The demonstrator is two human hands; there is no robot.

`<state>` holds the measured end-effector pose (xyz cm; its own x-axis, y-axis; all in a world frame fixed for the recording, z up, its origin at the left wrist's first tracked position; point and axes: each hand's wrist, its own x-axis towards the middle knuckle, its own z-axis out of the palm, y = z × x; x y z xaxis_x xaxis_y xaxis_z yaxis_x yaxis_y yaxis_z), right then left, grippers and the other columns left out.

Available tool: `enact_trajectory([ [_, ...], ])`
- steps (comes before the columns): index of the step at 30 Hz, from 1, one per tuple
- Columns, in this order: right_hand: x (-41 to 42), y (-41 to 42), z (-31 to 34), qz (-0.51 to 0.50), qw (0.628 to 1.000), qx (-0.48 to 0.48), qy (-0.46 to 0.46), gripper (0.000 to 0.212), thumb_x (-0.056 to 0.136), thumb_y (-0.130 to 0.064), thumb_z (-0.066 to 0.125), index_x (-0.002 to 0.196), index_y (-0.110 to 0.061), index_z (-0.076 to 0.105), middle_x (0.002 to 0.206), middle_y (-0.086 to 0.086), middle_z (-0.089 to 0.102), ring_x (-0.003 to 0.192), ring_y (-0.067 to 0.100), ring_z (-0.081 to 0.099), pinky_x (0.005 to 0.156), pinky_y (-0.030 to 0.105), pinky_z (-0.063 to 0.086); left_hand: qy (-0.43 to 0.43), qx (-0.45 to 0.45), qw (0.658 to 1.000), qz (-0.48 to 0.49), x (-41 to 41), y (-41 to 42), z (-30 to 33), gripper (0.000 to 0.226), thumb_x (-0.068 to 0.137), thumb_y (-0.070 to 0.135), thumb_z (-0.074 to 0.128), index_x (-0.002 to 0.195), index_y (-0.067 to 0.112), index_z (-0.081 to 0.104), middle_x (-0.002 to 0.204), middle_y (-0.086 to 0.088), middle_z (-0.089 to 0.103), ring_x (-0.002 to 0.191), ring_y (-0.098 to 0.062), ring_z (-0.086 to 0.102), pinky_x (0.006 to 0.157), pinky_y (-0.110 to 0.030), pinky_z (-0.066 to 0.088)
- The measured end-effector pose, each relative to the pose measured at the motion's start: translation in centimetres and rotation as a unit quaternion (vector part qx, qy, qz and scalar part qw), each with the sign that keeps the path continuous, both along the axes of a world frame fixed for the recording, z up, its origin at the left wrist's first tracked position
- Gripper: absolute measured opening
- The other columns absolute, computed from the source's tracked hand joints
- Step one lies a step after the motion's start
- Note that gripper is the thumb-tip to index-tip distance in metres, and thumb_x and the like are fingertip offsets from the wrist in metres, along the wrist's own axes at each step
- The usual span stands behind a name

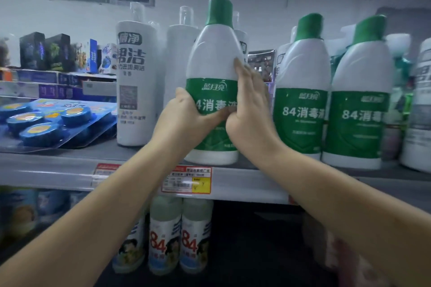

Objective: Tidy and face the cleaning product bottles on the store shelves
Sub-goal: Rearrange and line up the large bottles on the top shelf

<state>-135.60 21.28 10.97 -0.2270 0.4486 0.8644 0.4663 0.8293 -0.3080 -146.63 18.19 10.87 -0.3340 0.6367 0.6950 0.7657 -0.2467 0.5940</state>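
Both hands on the green-capped bottle (213,72)

We've got it upright at the shelf edge (251,184): left hand (186,121) curls round its label, right hand (249,109) presses flat-fingered against its side. Two matching bottles (303,91) stand just right of our right hand, a white bottle (135,84) left of our left.
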Motion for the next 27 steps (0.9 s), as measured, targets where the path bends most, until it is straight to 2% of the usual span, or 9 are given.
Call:
enact_trajectory([
  [5,3.3,0.5,0.4,-0.026,0.999,0.036,0.025,0.076,0.074,0.012,0.045,0.143,-0.014,0.026,0.149,0.006,0.027,0.137,0.019,0.02,0.118,0.032,0.012,-0.004,0.008,0.999,-0.033,2.8,1.4,-0.1,0.061,0.068,0.057,0.066,0.101,0.012,0.041,0.08,0.01,0.048,0.071,-0.005,0.051,0.058,-0.027,0.048],
  [9,5.6,1.1,1.4,-0.042,0.997,0.056,0.035,0.075,0.071,0.014,0.042,0.14,-0.013,0.032,0.144,0.003,0.034,0.131,0.016,0.026,0.111,0.022,0.016,0.003,0.006,0.999,-0.042,5.0,2.0,-0.1,0.066,0.065,0.061,0.066,0.1,0.011,0.04,0.081,0.008,0.05,0.072,-0.01,0.054,0.058,-0.032,0.049],
  [13,7.5,1.6,2.2,-0.051,0.994,0.089,0.038,0.066,0.072,0.012,0.043,0.134,-0.01,0.038,0.137,0.007,0.041,0.128,0.018,0.033,0.11,0.026,0.023,0.007,-0.005,0.999,-0.049,6.7,2.2,-0.1,0.07,0.061,0.067,0.062,0.098,0.012,0.039,0.082,0.006,0.051,0.074,-0.014,0.057,0.062,-0.039,0.053],
  [17,9.5,2.0,2.8,-0.065,0.989,0.126,0.039,0.054,0.075,0.008,0.047,0.127,-0.008,0.042,0.13,0.007,0.046,0.123,0.017,0.038,0.107,0.024,0.027,0.004,-0.005,0.999,-0.047,7.0,2.4,-0.2,0.069,0.061,0.068,0.064,0.097,0.014,0.04,0.08,0.008,0.052,0.069,-0.007,0.054,0.055,-0.033,0.05],
  [20,11.0,2.2,4.9,-0.083,0.988,0.121,0.053,0.05,0.08,0.007,0.047,0.128,-0.008,0.041,0.12,-0.002,0.045,0.114,0.006,0.037,0.102,0.014,0.028,0.001,-0.002,0.999,-0.054,6.8,2.5,-0.2,0.068,0.061,0.067,0.065,0.098,0.016,0.04,0.081,0.01,0.052,0.07,-0.005,0.054,0.059,-0.032,0.051],
  [23,12.6,2.8,9.0,-0.121,0.981,0.137,0.067,0.044,0.084,0.002,0.046,0.127,-0.008,0.042,0.115,-0.005,0.044,0.107,0.002,0.037,0.088,0.005,0.032,0.003,-0.006,0.998,-0.054,6.8,2.6,-0.1,0.072,0.058,0.071,0.062,0.099,0.016,0.041,0.083,0.011,0.053,0.072,-0.005,0.055,0.061,-0.033,0.053],
  [25,13.5,3.5,12.1,-0.123,0.98,0.142,0.07,0.04,0.083,-0.001,0.046,0.123,-0.006,0.045,0.117,0.004,0.052,0.099,0.007,0.042,0.08,0.009,0.033,-0.006,0.0,0.998,-0.058,6.8,2.5,0.1,0.077,0.054,0.075,0.058,0.101,0.017,0.042,0.087,0.009,0.055,0.075,-0.005,0.055,0.063,-0.033,0.053],
  [27,14.1,4.5,14.7,-0.134,0.982,0.117,0.054,0.039,0.084,-0.005,0.045,0.122,-0.006,0.047,0.111,0.006,0.053,0.093,0.011,0.044,0.079,0.018,0.036,-0.015,0.022,0.998,-0.056,7.0,2.5,0.7,0.079,0.058,0.073,0.058,0.111,0.017,0.04,0.102,0.003,0.057,0.085,-0.01,0.057,0.068,-0.033,0.052],
])
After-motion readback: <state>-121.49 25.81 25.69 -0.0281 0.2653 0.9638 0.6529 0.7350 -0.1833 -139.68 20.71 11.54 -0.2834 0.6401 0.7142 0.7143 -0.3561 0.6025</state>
